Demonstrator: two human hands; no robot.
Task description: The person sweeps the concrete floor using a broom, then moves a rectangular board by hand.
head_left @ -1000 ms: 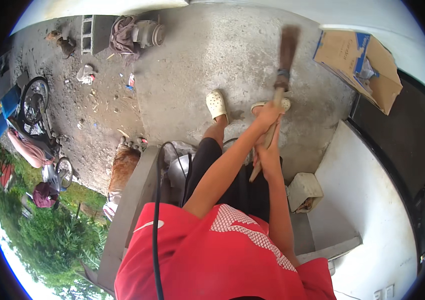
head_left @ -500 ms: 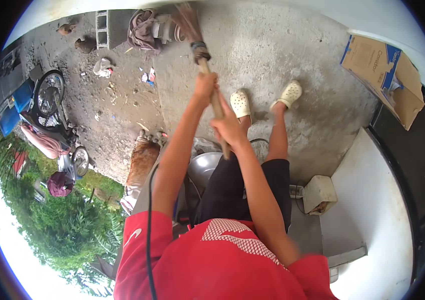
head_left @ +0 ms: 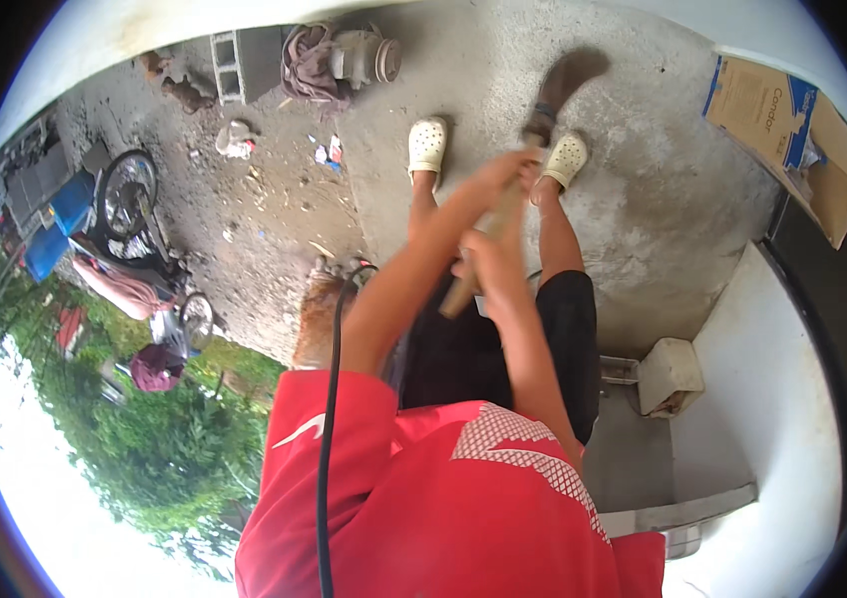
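Note:
Both my hands hold a broom [head_left: 460, 295] with a pale wooden handle, dark binding and brown bristles. My left hand [head_left: 513, 171] is closed around the handle close to the binding. Lower down, towards the handle's butt end, my right hand [head_left: 491, 261] grips it too. The bristle head [head_left: 573, 82] is blurred by motion, out beyond my right foot, over the concrete floor [head_left: 648, 149]. I wear cream clogs [head_left: 427, 146], and the broom passes just beside the right one.
At the far left, a cloth-draped bundle and bucket [head_left: 383, 60] stand near a hollow concrete block [head_left: 228, 68]. Litter [head_left: 329, 152] dots the dirt. A motorcycle [head_left: 129, 199] is parked left. A cardboard box [head_left: 787, 140] and a whitish container [head_left: 671, 377] stand right.
The broom head has swung from the far left across to the right, both hands moving with it. My left foot has shifted left. The view has turned slightly.

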